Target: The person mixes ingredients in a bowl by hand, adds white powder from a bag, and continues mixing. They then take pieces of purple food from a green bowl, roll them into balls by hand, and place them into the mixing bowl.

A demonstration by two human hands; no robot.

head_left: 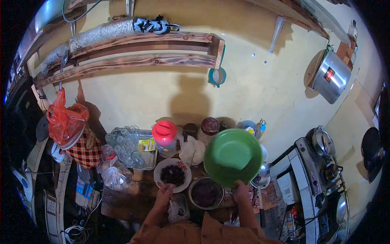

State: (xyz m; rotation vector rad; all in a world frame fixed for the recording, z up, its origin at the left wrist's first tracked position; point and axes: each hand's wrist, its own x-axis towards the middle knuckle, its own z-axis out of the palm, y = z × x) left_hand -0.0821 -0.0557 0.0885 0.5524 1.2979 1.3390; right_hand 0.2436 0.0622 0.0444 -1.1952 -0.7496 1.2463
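My right hand (242,191) grips the near rim of a green plastic basin (233,152), which is raised and tilted so that its inside faces me. My left hand (164,192) is closed at the near rim of a white plate (160,171) with a floral edge. Dark round pieces (172,175) lie in the plate's middle. Between my hands stands a round bowl (206,193) with a dark purple mass in it. A crumpled clear plastic bag (178,207) lies close to my left hand.
Behind the plate are a red-lidded pitcher (165,138), a white plastic bag (192,150) and a tray of glasses (129,146). A long-handled ladle (262,179) rests on the right, near the stove (315,162). A wooden shelf (134,61) hangs above.
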